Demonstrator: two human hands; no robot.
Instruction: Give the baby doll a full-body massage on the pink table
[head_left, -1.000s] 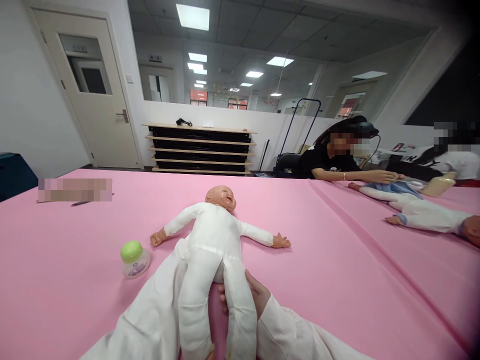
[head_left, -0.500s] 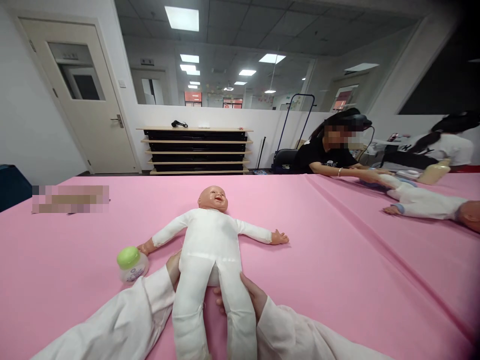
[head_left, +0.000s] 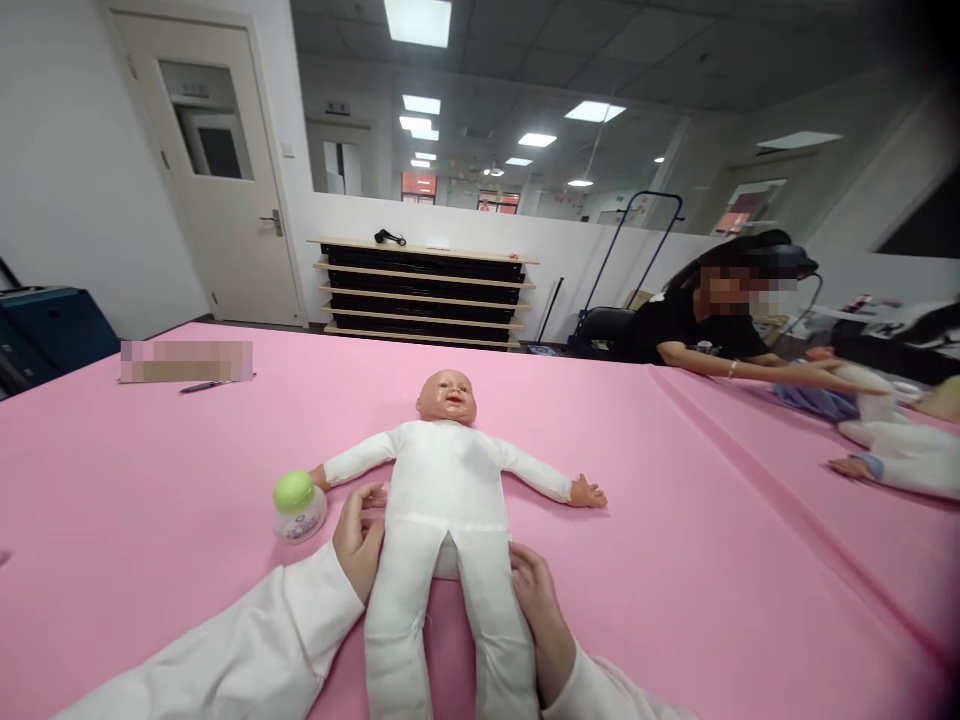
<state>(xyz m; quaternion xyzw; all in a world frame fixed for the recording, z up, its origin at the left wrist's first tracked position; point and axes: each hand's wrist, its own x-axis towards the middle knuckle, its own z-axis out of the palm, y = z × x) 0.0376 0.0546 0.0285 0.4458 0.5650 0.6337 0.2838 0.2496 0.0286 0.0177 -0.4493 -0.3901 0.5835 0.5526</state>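
Observation:
A baby doll (head_left: 448,480) with a white cloth body lies on its back, face up, arms spread and legs towards me. My left hand (head_left: 360,540) rests beside the doll's hip on the left, fingers apart and slightly bent, holding nothing. Against the outer side of the thigh on the right lies my right hand (head_left: 538,612), its fingers loosely bent and not wrapped round the leg. A clear jar (head_left: 300,522) with a green lid stands by the doll's hand on the left, just beyond my left hand.
A pink cloth (head_left: 660,570) covers the table. At the far left lie a pen (head_left: 201,386) and a blurred-out flat item (head_left: 187,362). On the right a co-worker (head_left: 720,310) handles another white-bodied doll (head_left: 911,455). Low shelves (head_left: 424,290) stand behind the table.
Both hands have come out from around the doll's hip and thigh to its sides. The view has swung right. The co-worker's hands have lifted a leg of the other doll.

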